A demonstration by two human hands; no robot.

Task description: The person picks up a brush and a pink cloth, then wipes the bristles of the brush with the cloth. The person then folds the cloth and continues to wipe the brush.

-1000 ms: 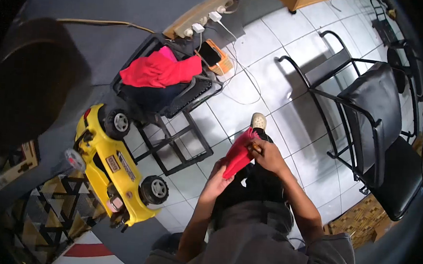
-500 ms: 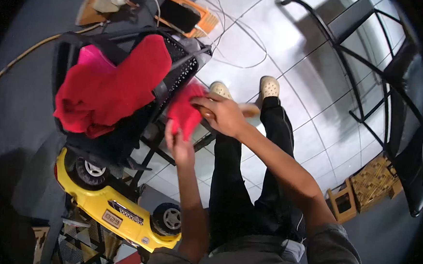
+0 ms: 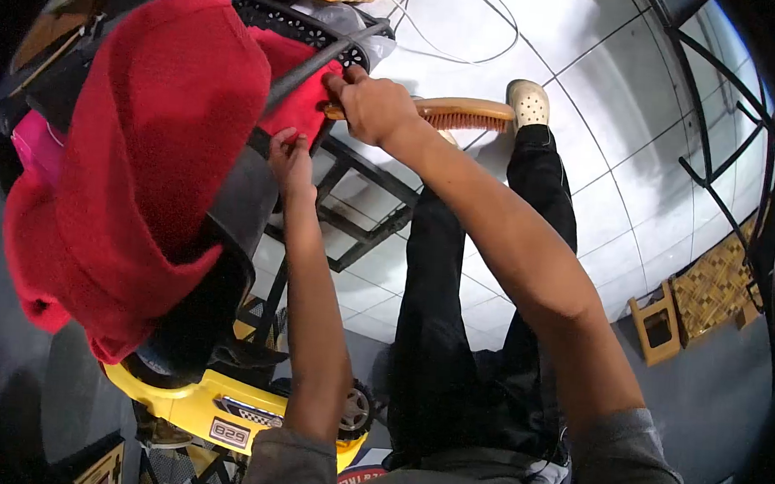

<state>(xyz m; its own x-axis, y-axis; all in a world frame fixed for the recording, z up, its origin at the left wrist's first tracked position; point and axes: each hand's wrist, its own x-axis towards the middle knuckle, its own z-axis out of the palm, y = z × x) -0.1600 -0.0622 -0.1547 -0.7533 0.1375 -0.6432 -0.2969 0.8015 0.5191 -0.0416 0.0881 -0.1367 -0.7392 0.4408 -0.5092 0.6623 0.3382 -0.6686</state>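
Note:
A wooden brush (image 3: 466,114) with reddish-brown bristles is gripped by its handle in my right hand (image 3: 373,108), whose fingers also reach the edge of a smaller red cloth (image 3: 301,81). My left hand (image 3: 292,161) is at the lower edge of that cloth, fingers bent against it; whether they pinch it is hard to tell. The cloth lies partly behind a dark metal bar (image 3: 318,65). Left of it, a large red fabric piece (image 3: 168,131) is draped over a black seat or basket, with a pink item (image 3: 38,145) beside it.
Below the fabric sits a yellow toy car (image 3: 191,407). A black metal frame (image 3: 378,184) stands left of my legs. White cables (image 3: 452,55) lie on the tiled floor. Black chair tubing (image 3: 705,119) and a woven-top stool (image 3: 708,288) are at the right.
Both hands have moved up and to the left with the smaller red cloth, now against the metal bar. The brush shows more clearly. The view has shifted, and the large fabric appears closer.

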